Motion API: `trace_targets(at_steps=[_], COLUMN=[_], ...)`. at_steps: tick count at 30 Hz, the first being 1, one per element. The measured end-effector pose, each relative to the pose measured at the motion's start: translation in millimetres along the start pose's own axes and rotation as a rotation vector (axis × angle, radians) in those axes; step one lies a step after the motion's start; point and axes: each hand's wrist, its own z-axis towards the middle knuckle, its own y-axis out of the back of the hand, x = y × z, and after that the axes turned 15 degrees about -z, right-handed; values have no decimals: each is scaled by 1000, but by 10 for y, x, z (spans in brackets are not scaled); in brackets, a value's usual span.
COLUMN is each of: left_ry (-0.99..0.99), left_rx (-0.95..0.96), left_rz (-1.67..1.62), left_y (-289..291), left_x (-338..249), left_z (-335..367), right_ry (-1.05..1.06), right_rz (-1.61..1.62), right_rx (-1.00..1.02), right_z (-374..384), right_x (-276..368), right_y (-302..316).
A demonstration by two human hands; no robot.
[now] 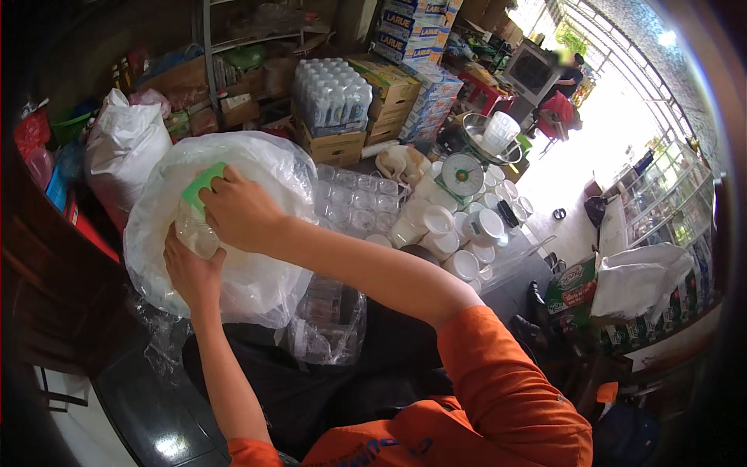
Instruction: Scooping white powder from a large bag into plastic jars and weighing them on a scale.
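Over a large plastic-lined bag (268, 284) of white contents, my left hand (194, 272) is closed round the lower part of a clear plastic jar (196, 233). My right hand (243, 212) grips a bright green plastic scoop-like container (201, 184), tilted at the jar's upper end. Its exact shape is partly covered by my fingers. Whether anything is passing into the jar cannot be made out. Right of the bag, rows of clear plastic jars (362, 198) lie in wrapping, and another clear-wrapped pack (327, 323) rests near my legs.
Several white-lidded tubs (463, 265) stand to the right, with a dial scale (464, 175) among them. A cat (401, 165) lies behind the jars. A white sack (128, 148) stands at the left. Bottle packs (333, 93) and cartons are stacked behind. Farther off is another person (570, 82).
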Motion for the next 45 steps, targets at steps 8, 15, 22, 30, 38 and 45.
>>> trace_targets(at_steps=[8,15,22,30,38,45], left_ry=[63,24,104,162,190,255], left_rx=[13,0,-5,8,-6,-10], left_rz=[-40,-15,-95,-160,-336,-320], left_y=[20,-32,-3,22,34,28], left_x=[-71,78,-13,63,81,42], left_z=[-13,-10,24,42,46,78], right_ry=[102,101,146,147,261,254], right_rz=[-155,-140,-152,-165,-360,-350], right_rx=[-39,-23,-124,-167,-222,-190], right_z=[19,91,141,197,197,174], right_x=[63,90,148,271,472,395], right_y=[43,-21,-16,27,99,130])
